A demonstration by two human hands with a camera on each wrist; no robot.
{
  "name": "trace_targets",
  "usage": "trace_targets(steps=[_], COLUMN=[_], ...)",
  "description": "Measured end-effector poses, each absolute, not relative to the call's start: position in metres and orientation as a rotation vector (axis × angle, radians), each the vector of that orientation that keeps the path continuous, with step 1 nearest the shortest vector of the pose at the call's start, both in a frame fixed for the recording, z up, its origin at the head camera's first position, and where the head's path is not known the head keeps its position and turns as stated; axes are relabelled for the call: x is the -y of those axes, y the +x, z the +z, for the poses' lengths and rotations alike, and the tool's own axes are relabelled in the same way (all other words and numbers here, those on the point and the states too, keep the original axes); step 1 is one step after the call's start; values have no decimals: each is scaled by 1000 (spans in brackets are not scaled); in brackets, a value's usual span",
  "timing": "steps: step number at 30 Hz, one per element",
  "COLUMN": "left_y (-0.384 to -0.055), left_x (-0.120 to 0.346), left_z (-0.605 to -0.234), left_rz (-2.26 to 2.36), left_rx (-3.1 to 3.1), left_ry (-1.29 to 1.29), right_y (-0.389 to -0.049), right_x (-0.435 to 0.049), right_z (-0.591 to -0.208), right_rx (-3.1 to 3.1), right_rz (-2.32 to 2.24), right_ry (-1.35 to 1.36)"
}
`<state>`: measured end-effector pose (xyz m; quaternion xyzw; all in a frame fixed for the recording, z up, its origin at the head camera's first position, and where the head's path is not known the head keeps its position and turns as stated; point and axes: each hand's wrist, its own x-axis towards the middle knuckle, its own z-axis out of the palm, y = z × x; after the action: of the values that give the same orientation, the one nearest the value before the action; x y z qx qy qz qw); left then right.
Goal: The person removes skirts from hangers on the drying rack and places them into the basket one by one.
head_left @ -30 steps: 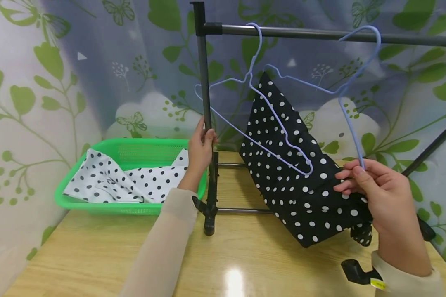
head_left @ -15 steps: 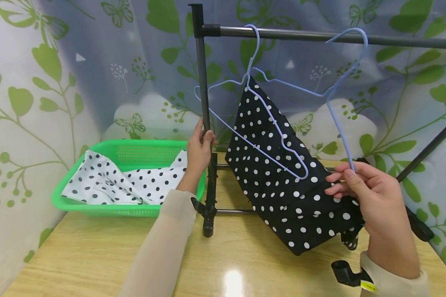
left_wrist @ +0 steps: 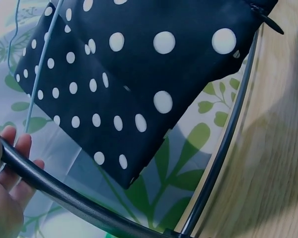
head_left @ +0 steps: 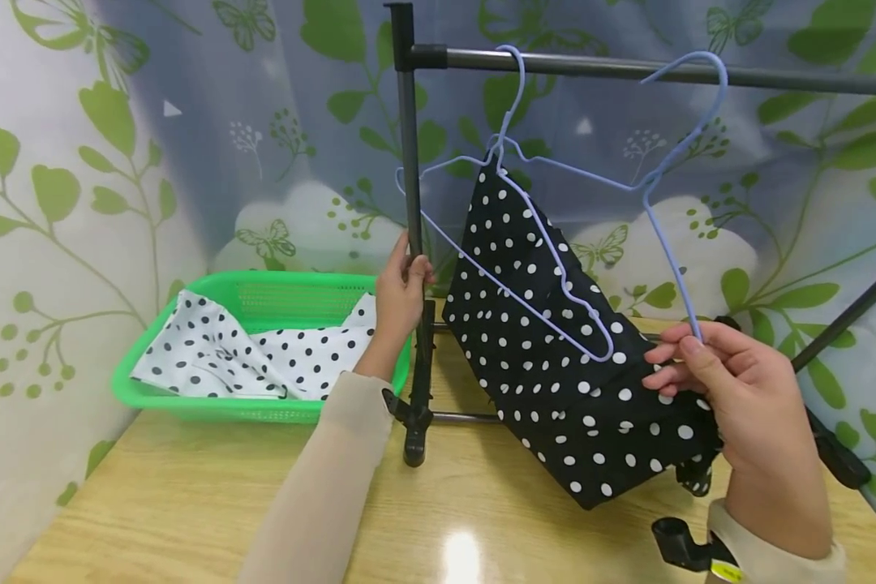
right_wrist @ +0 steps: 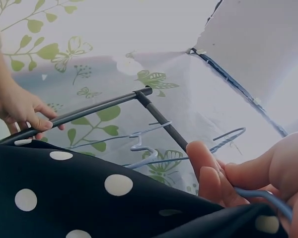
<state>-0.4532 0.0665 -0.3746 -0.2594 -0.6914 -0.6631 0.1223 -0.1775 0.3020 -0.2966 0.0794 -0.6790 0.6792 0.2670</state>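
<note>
My left hand (head_left: 401,296) grips the dark upright post (head_left: 412,186) of a garment rack, fingers behind it and thumb in front. My right hand (head_left: 748,397) pinches the right side of a pale blue wire hanger (head_left: 653,176) between thumb and fingers. From that hanger hangs a black cloth garment with white dots (head_left: 533,389), slanting from the far shoulder down to my right hand. The hanger's hook overlaps the rail in the head view; in the right wrist view it shows beside the rail. A second blue hanger (head_left: 506,126), bare, hangs on the rail in front of the garment.
The rack's top rail (head_left: 591,66) runs rightward from the post. A green basket (head_left: 212,410) on the left holds a white cloth with black dots (head_left: 314,357). Everything stands on a wooden table (head_left: 190,495) before a leaf-patterned curtain (head_left: 299,219).
My right hand has moved left along the rack with the hanger and the black garment, bringing them closer behind the bare hanger. My left hand stays on the post.
</note>
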Motion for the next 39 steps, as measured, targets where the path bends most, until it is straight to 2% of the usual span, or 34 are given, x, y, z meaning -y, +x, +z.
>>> trace_targets(steps=[12, 22, 28, 39], left_y=[-449, -434, -417, -379], left_x=[-71, -73, -73, -75], left_z=[-373, -368, -363, -360], left_rz=[-1915, -1944, -1925, -2155], left_rx=[2017, 2124, 2120, 1953], left_ry=[-717, -536, -524, -472], right_y=[-177, -177, -177, -176], right_x=[-305, -304, -302, -301], right_z=[-298, -296, -297, -298], right_rx=[1808, 1786, 1797, 1753], right_rz=[1892, 1909, 1901, 1928], right_ry=[277, 307, 287, 353])
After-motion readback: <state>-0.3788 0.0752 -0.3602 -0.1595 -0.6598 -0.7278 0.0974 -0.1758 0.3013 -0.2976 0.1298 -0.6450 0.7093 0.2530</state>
